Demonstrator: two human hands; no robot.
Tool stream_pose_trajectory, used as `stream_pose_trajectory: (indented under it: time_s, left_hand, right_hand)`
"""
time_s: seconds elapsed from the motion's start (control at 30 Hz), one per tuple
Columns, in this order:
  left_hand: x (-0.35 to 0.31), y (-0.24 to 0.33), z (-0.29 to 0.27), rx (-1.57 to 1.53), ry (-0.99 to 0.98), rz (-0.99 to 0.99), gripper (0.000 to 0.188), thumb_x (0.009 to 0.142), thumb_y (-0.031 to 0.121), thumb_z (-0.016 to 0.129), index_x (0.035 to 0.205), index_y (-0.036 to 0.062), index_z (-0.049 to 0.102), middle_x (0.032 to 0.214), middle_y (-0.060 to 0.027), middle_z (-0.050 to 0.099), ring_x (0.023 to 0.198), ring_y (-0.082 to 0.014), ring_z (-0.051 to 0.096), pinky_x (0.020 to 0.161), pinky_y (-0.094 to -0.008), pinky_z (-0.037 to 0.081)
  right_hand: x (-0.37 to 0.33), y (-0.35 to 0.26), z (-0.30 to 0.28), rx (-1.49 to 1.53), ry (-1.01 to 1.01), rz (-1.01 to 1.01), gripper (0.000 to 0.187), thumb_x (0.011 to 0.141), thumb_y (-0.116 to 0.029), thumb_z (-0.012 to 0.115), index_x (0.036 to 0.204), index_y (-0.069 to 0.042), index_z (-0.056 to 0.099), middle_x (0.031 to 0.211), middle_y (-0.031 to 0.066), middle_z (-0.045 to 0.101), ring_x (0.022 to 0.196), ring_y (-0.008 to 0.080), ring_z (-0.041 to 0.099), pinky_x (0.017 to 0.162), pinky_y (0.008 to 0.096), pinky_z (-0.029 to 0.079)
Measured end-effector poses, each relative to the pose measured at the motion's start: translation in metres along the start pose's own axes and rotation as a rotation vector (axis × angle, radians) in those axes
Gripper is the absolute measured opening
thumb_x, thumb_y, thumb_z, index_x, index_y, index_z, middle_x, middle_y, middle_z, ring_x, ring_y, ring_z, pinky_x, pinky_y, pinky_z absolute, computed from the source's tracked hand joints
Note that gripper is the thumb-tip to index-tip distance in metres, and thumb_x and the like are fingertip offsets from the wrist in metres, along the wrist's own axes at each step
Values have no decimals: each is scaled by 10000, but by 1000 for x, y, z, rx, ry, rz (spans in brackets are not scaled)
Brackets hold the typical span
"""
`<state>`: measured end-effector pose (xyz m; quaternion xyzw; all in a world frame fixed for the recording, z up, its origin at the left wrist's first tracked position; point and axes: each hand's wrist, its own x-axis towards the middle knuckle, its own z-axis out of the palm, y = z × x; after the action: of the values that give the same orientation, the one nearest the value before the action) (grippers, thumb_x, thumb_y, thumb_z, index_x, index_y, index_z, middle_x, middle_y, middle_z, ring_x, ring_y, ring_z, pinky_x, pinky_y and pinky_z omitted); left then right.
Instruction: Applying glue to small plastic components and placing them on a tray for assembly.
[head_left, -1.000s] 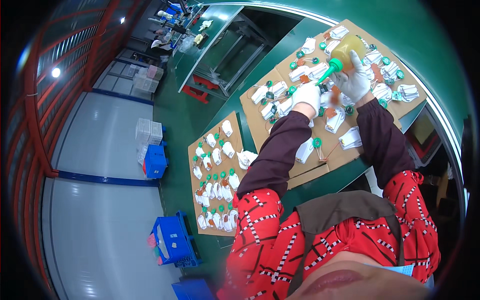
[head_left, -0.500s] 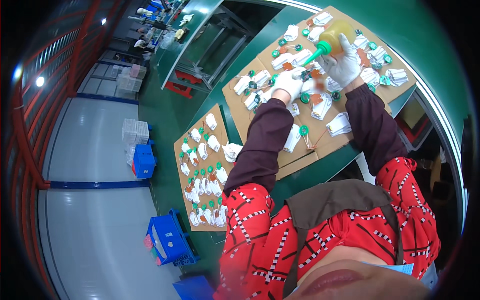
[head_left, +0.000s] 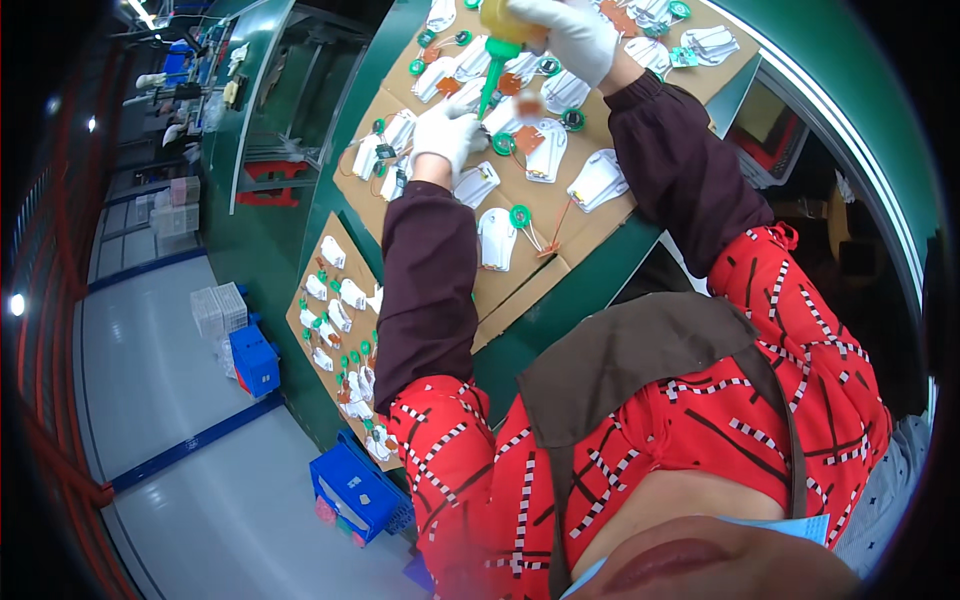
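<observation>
My right hand [head_left: 572, 38], in a white glove, is closed around a squeeze bottle [head_left: 505, 22] of yellowish liquid, tilted with its green nozzle [head_left: 492, 78] pointing down. The nozzle tip is right by the fingers of my left hand [head_left: 445, 132], also gloved. Those fingers are pinched over a small dark piece, mostly hidden by the glove. Around both hands, white plastic housings [head_left: 545, 152] with thin wires, green round pieces [head_left: 519, 216] and orange-brown flat pieces [head_left: 526, 139] lie on a cardboard sheet [head_left: 498, 312].
A second cardboard sheet [head_left: 312, 262] with more white housings lies left of my left forearm. The green tabletop [head_left: 590, 318] shows along the near edge. Blue bins [head_left: 352, 490] stand on the floor at left, near stacked clear crates [head_left: 218, 310]. A red-framed tray [head_left: 768, 138] is at right.
The whole view has shifted, so the table and hands appear further up and left. The bottle has tipped more upright, nozzle down, and its tip is closer to my left fingers.
</observation>
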<state>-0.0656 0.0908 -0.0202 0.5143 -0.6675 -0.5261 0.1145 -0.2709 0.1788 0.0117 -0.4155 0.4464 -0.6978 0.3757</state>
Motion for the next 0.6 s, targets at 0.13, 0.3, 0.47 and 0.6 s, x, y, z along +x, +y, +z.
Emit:
stream_pose_trajectory:
  time_s: [0.13, 0.3, 0.47, 0.6]
  left_hand:
    - [-5, 1, 0, -77, -20, -34, 231, 850, 53, 534, 1050, -61, 538, 905, -145, 628, 763, -221, 648, 706, -304, 537]
    - [-6, 2, -6, -55, -84, -33, 246, 863, 55, 507, 1073, -71, 524, 950, -161, 624, 807, -232, 652, 737, -309, 538]
    - [-10, 3, -5, -71, -74, -34, 268, 863, 60, 507, 1096, -73, 516, 973, -168, 623, 833, -237, 651, 754, -308, 536]
    - [-10, 5, -4, -101, -64, -71, 297, 863, 68, 511, 1125, -72, 506, 997, -172, 619, 855, -240, 649, 766, -304, 533]
  right_hand:
    - [2, 14, 14, 138, -118, -22, 585, 718, -167, 749, 1214, -13, 481, 1033, 79, 611, 885, 170, 601, 731, 275, 499]
    - [2, 19, 23, -265, 33, -138, 1032, 531, -258, 836, 1369, -49, 270, 1328, 170, 385, 1248, 303, 339, 1042, 420, 272]
    - [0, 25, 24, -624, 114, -148, 1075, 513, -373, 822, 1375, -41, 272, 1352, 201, 345, 1281, 361, 265, 1078, 435, 181]
    - [-5, 21, 28, -696, 148, -141, 1076, 504, -405, 818, 1369, -34, 298, 1368, 217, 327, 1293, 383, 236, 1080, 451, 161]
